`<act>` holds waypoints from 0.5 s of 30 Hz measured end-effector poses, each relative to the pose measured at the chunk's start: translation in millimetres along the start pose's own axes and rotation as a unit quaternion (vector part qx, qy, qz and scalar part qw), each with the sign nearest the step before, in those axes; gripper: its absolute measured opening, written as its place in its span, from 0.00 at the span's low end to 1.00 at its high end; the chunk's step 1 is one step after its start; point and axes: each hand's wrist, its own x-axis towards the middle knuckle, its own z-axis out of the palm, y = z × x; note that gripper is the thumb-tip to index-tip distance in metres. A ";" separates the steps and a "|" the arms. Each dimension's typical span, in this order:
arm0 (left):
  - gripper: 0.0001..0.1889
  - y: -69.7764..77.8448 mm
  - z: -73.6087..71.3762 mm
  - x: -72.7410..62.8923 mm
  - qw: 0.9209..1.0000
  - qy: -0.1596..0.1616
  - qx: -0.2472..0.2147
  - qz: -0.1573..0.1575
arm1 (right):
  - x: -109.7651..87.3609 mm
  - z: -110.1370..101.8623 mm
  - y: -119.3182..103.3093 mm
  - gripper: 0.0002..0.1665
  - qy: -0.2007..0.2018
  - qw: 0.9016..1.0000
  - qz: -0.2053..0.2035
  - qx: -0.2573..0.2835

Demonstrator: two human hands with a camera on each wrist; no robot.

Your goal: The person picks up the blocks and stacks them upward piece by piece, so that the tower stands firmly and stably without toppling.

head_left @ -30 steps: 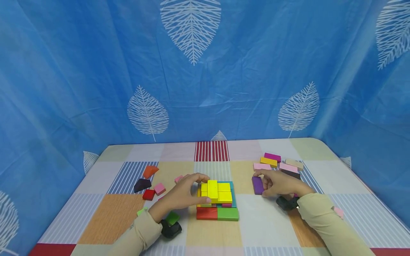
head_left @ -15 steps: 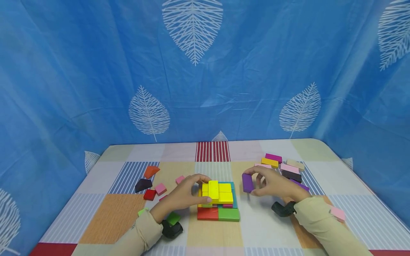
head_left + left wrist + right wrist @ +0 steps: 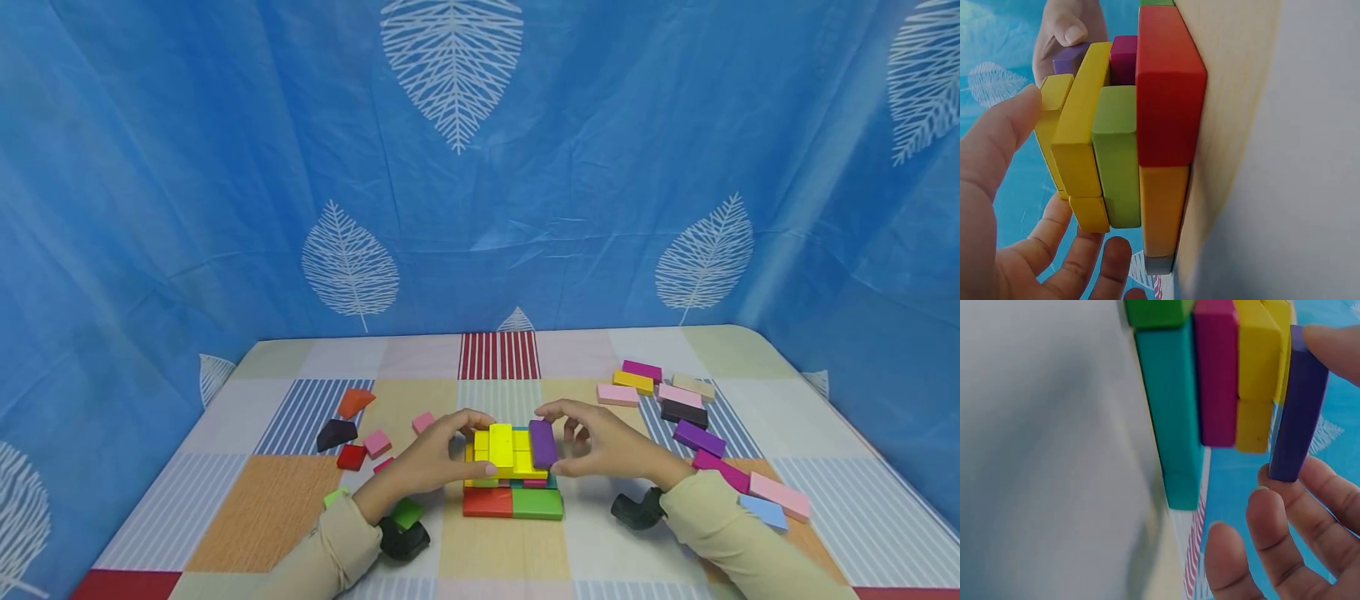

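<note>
A layered stack of coloured blocks stands mid-table in the head view, with red [image 3: 487,502] and green [image 3: 537,503] blocks at its near side. My left hand [image 3: 431,458] holds the top yellow block [image 3: 501,450] by its two ends, thumb at the near end, as the left wrist view also shows. From the other side, my right hand [image 3: 611,442] pinches a purple block [image 3: 1300,406] between thumb and fingers. That block is over the right part of the yellow layer, beside the top yellow block. In the right wrist view a narrow gap shows between it and the yellow layer.
Loose blocks lie to the right, among them a black block [image 3: 684,413], a light pink block [image 3: 780,495] and a blue block [image 3: 763,512]. Left of the stack are a red piece [image 3: 351,457], a black piece [image 3: 336,434] and an orange piece [image 3: 356,402].
My right hand has lifted the purple block off the table and carried it left onto or just above the stack. The left hand has stayed at the top yellow block.
</note>
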 end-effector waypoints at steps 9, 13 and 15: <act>0.32 -4.8 0.1 0.5 1.000 -0.009 -0.012 0.006 | 8.3 11.3 -1.8 0.35 -0.004 1.000 -0.013 0.020; 0.31 -5.3 0.7 0.5 1.000 -0.010 -0.017 0.004 | 11.2 15.6 -3.2 0.34 -0.009 0.999 -0.005 0.034; 0.31 -5.4 0.8 -0.1 1.000 -0.011 -0.022 0.003 | 12.0 17.5 -3.8 0.34 -0.009 0.999 -0.003 0.038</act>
